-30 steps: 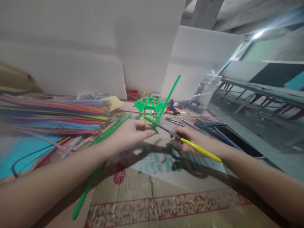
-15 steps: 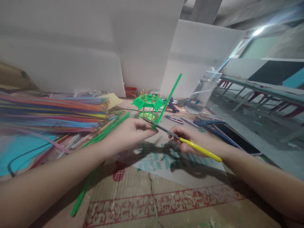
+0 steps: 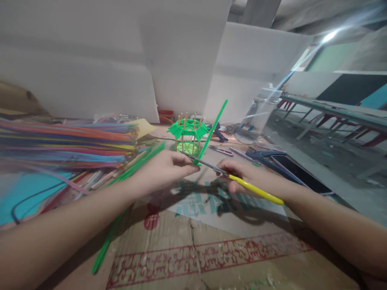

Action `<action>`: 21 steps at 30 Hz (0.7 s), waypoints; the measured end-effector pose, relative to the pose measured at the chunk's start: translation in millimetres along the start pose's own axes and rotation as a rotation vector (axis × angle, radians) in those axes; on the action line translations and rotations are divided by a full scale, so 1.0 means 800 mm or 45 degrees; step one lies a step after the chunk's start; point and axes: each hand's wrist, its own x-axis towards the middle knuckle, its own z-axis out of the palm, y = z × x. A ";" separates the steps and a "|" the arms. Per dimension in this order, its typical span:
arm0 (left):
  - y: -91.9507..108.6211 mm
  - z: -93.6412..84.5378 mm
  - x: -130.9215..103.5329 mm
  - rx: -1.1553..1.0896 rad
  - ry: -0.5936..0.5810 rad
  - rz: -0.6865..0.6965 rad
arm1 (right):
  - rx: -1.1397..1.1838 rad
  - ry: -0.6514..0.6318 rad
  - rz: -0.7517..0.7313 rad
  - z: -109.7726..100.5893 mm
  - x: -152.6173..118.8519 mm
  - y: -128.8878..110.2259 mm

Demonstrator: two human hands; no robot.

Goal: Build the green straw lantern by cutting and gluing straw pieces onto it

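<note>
Cutting a long thin green plastic straw [image 3: 211, 131] at mid-frame.
Left hand [image 3: 165, 171] pinches its lower end; right hand [image 3: 242, 177] grips yellow-handled metal scissors [image 3: 232, 179] there.

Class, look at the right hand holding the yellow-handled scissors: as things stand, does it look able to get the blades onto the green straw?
Probably yes. The right hand holds the scissors with the blades already at the green straw, just beyond where the left hand pinches it. Nothing lies between them.
</note>
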 end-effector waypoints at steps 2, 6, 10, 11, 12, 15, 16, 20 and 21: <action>0.001 0.000 -0.001 -0.024 -0.002 -0.007 | -0.013 -0.027 -0.018 -0.002 -0.001 0.001; 0.005 -0.001 -0.001 -0.005 0.032 -0.004 | -0.011 -0.092 -0.083 -0.006 -0.005 0.003; 0.005 -0.002 -0.001 0.023 0.030 0.000 | -0.012 -0.102 -0.090 -0.007 -0.007 -0.001; 0.005 -0.002 0.000 0.024 0.028 0.002 | -0.014 -0.096 -0.093 -0.007 -0.007 -0.002; 0.004 -0.002 0.000 0.025 0.027 0.004 | -0.018 -0.091 -0.092 -0.006 -0.007 -0.003; 0.000 -0.001 0.001 0.026 0.020 0.020 | -0.037 -0.083 -0.083 -0.006 -0.006 -0.006; -0.001 -0.001 0.002 0.027 0.017 0.022 | -0.041 -0.082 -0.085 -0.006 -0.006 -0.006; -0.007 0.000 0.004 0.001 0.020 0.028 | -0.042 -0.077 -0.088 -0.006 -0.006 -0.006; -0.007 0.000 0.004 -0.010 0.019 0.026 | -0.044 -0.070 -0.086 -0.006 -0.006 -0.006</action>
